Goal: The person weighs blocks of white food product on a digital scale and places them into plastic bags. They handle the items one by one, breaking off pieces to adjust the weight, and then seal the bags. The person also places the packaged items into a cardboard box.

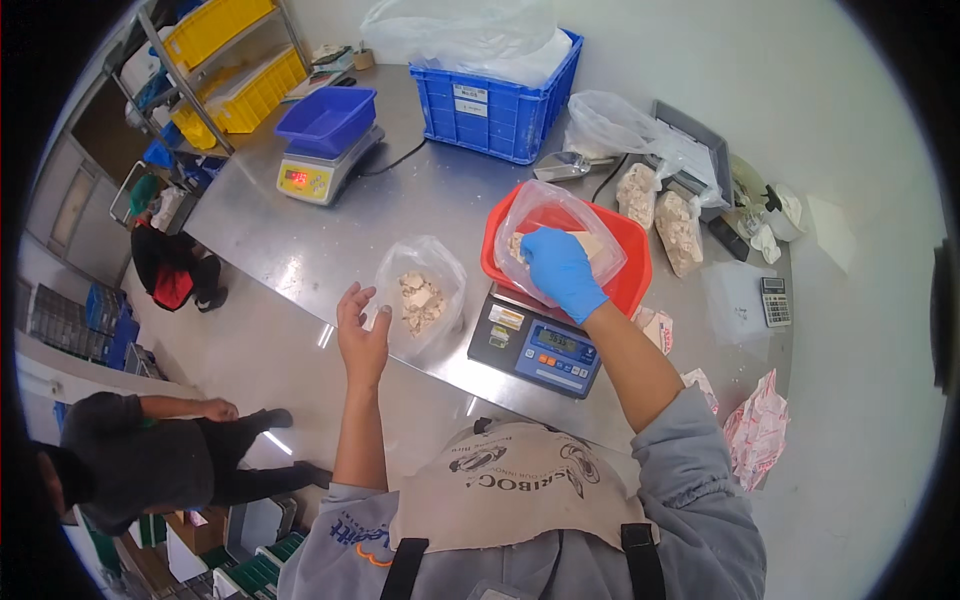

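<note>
My right hand (pixel 564 271), in a blue glove, reaches into an open clear plastic bag (pixel 600 217) that lies in a red plastic tray (pixel 639 274). Its fingertips are down among pale beige crumbly lumps, and whether they grip any is hidden. The tray rests on a digital scale (pixel 536 349) with a lit display. My bare left hand (pixel 365 330) is raised with its fingers apart, just left of a second open plastic bag (pixel 448 289). Similar lumps (pixel 421 300) lie in that bag, near the front edge of the steel table (pixel 300 259).
Behind are a second scale (pixel 315 176) with a blue tray (pixel 326 120), a large blue crate (pixel 487 112), and a metal scoop (pixel 562 166). Filled bags (pixel 679 232), a calculator (pixel 775 301) and crumpled wrappers (pixel 757 427) are at right. Two people (pixel 176 259) (pixel 150 454) are on the left.
</note>
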`<action>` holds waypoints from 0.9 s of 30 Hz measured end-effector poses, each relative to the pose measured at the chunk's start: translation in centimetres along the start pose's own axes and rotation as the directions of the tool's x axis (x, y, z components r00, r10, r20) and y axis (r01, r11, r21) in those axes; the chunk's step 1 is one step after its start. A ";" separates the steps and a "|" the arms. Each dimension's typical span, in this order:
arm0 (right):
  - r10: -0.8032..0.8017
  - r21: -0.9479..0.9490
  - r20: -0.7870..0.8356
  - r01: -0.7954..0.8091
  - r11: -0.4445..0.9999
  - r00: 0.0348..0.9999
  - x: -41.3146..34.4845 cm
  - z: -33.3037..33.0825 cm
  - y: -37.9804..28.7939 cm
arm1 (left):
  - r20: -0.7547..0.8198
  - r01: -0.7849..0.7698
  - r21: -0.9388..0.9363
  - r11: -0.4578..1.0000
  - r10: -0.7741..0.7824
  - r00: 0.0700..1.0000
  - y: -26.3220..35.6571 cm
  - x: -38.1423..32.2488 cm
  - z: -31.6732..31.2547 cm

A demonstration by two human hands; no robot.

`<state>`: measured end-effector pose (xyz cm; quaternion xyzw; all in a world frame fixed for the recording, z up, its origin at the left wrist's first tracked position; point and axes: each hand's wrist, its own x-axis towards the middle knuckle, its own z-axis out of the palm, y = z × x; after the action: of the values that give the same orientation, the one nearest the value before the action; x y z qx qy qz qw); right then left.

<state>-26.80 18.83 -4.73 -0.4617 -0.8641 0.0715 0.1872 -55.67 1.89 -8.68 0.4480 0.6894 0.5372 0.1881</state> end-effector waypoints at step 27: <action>-0.149 0.620 0.203 -0.009 0.784 0.968 4.7 -5.2 -9.7 | -0.015 0.146 -0.224 0.963 -0.153 0.988 -1.4 -3.4 -5.6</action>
<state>-34.66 17.01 4.11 -0.3305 -0.8260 0.3978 0.2240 -58.61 -4.11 -8.70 0.3619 0.6598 0.6024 0.2660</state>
